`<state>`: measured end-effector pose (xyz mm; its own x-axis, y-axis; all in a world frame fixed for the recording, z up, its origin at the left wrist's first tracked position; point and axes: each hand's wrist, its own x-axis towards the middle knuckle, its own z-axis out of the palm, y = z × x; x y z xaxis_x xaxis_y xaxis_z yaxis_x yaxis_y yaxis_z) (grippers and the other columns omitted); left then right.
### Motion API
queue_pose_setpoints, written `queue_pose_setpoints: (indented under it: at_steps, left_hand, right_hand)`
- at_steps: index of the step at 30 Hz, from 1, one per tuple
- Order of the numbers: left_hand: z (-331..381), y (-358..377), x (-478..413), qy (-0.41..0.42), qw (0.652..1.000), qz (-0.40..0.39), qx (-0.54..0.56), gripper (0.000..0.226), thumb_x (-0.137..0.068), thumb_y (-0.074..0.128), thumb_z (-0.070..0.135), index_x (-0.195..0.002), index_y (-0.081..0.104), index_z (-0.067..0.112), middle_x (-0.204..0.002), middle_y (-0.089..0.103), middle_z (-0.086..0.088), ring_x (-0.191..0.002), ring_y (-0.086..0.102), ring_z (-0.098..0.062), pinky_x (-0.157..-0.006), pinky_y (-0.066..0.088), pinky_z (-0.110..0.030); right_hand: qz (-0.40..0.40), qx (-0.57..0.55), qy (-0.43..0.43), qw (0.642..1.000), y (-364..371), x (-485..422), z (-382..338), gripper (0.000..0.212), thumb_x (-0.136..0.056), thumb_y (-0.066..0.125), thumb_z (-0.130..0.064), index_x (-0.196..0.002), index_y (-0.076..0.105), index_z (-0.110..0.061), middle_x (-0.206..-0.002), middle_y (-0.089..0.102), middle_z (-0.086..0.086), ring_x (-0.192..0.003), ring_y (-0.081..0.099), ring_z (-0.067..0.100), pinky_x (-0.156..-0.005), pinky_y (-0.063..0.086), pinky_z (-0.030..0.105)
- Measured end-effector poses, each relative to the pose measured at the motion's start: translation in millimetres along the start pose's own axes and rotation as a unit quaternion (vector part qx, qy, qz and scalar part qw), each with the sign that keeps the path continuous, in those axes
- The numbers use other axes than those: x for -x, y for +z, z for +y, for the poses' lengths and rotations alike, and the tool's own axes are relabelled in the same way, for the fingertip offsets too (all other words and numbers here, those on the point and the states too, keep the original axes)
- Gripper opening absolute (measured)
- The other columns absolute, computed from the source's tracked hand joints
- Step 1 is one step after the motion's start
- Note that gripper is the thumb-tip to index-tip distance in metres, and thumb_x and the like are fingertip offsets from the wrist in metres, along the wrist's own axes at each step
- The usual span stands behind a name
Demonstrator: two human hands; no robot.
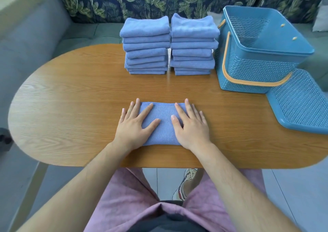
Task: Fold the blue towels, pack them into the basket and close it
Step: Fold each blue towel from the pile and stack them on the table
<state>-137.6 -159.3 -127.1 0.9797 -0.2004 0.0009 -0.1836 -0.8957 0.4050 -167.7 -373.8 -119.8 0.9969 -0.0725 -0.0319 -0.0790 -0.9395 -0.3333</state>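
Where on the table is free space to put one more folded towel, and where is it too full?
Free: the left part of the table, left of the left stack; also the strip between the stacks and the towel under the left hand and right hand. Crowded: the right end, where basket and lid sit close beside the right stack.

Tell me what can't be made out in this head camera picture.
Folded blue cloth towel under the hands: side edges covered by the left hand and right hand, head view.
Blue perforated plastic lid: right end cut off by the frame edge.
Stacked blue towels: exact count unclear, layers blend.
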Motion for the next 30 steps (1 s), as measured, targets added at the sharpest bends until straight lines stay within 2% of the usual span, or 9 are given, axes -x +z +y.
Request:
queue_pose_setpoints:
  at_steps: [3,8,10,12,15,20,22,26,30]
  left_hand:
    - [2,1,1,-0.012,1.0,0.014,0.0,0.074,-0.085,0.022,0.086,-0.153,0.013,0.057,-0.169,0.005,-0.003,-0.155,-0.005,-0.018,-0.125,-0.004,-0.04]
    - [5,2,-2,0.008,1.0,0.026,0.015,0.079,-0.083,0.021,0.083,-0.154,0.026,0.048,-0.166,0.02,0.003,-0.155,0.004,-0.016,-0.126,-0.001,-0.039]
    - [10,3,-6,0.023,0.999,0.027,0.03,0.079,-0.083,0.023,0.079,-0.153,0.032,0.044,-0.161,0.033,0.004,-0.154,0.012,-0.018,-0.125,0.005,-0.04]
    - [14,2,-11,0.028,0.998,0.027,0.049,0.077,-0.083,0.027,0.075,-0.152,0.037,0.041,-0.156,0.039,0.004,-0.15,0.023,-0.02,-0.122,0.014,-0.041]
    - [20,-1,-25,0.045,0.997,0.034,0.054,0.065,-0.093,0.042,0.065,-0.153,0.034,0.041,-0.158,0.032,0.008,-0.143,0.03,-0.02,-0.113,0.024,-0.043]
    - [23,-3,-58,0.11,0.98,0.05,0.155,0.06,-0.097,0.057,0.04,-0.153,0.04,0.027,-0.157,0.032,0.007,-0.142,0.033,-0.014,-0.116,0.033,-0.04]
    - [21,2,-65,0.099,0.979,0.059,0.166,0.06,-0.095,0.055,0.042,-0.15,0.043,0.023,-0.153,0.038,0.005,-0.139,0.038,-0.013,-0.114,0.037,-0.041]
    - [20,10,-63,0.111,0.982,0.091,0.124,0.061,-0.092,0.052,0.043,-0.147,0.047,0.018,-0.148,0.044,-0.002,-0.132,0.046,-0.021,-0.112,0.036,-0.033]
    - [26,6,-65,0.091,0.988,0.067,0.102,0.062,-0.092,0.054,0.04,-0.149,0.045,0.018,-0.149,0.043,-0.005,-0.126,0.048,-0.023,-0.108,0.032,-0.028]
  right_hand:
    - [0.023,-0.008,0.021,0.999,2,7,1,0.062,-0.102,0.022,-0.062,-0.16,0.015,-0.042,-0.17,0.008,0.002,-0.157,0.0,0.016,-0.126,-0.003,0.042]
    - [0.042,-0.035,-0.017,0.998,2,6,-7,0.059,-0.105,0.033,-0.049,-0.16,0.026,-0.029,-0.169,0.017,0.003,-0.156,0.006,0.021,-0.127,-0.002,0.041]
    - [0.073,-0.059,-0.044,0.995,0,4,-13,0.055,-0.104,0.041,-0.038,-0.157,0.036,-0.024,-0.167,0.023,0.003,-0.153,0.022,0.025,-0.125,0.012,0.044]
    - [0.095,-0.077,-0.058,0.991,-2,0,-15,0.053,-0.102,0.047,-0.029,-0.154,0.042,-0.021,-0.166,0.027,0.003,-0.142,0.039,0.027,-0.115,0.031,0.046]
    - [0.096,-0.094,-0.062,0.989,-7,-13,-10,0.055,-0.101,0.051,-0.024,-0.155,0.039,-0.017,-0.167,0.023,0.006,-0.138,0.042,0.03,-0.111,0.038,0.047]
    - [0.073,-0.147,-0.048,0.985,-18,-41,2,0.061,-0.101,0.053,-0.034,-0.158,0.032,-0.021,-0.169,0.012,0.001,-0.149,0.025,0.02,-0.119,0.025,0.035]
    - [0.065,-0.161,-0.038,0.984,-17,-48,7,0.064,-0.1,0.055,-0.037,-0.158,0.032,-0.022,-0.169,0.013,0.001,-0.15,0.023,0.018,-0.12,0.021,0.032]
    - [0.112,-0.149,-0.034,0.982,1,-47,12,0.066,-0.095,0.055,-0.043,-0.152,0.042,-0.015,-0.161,0.032,0.01,-0.142,0.036,0.024,-0.116,0.032,0.038]
    - [0.117,-0.136,-0.027,0.983,3,-51,11,0.066,-0.092,0.055,-0.043,-0.15,0.047,-0.013,-0.158,0.038,0.014,-0.13,0.047,0.028,-0.107,0.038,0.04]
